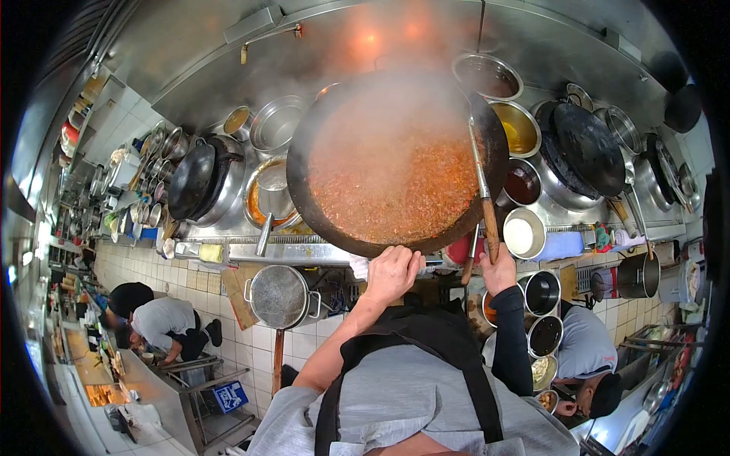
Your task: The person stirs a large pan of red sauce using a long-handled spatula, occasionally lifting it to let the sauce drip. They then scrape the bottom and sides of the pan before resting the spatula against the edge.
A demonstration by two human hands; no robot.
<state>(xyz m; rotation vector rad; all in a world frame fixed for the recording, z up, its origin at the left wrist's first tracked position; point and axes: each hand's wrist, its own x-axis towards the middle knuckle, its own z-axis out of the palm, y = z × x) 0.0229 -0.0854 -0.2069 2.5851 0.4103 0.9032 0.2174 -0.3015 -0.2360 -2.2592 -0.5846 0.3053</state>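
Note:
A large black wok [300, 182] stands on the range, holding a steaming reddish-orange chunky mixture [395, 182]. At its near rim, my left hand [393, 273] has its fingers curled closed, pressed against the edge. To the right, my right hand [498, 271] is wrapped round the wooden handle [490, 220] of a long metal utensil [479, 156]. The utensil's shaft lies over the wok's right rim; its far end is hard to make out in the steam. Another wooden-handled tool [469, 266] hangs just left of my right hand.
Metal pots with yellow liquid [517, 133] and dark sauce [521, 182] line the right side. A ladle [274, 194] rests over a pan at left. A lidded pot [277, 296] stands below. Co-workers bend at left [163, 327] and at right [585, 342].

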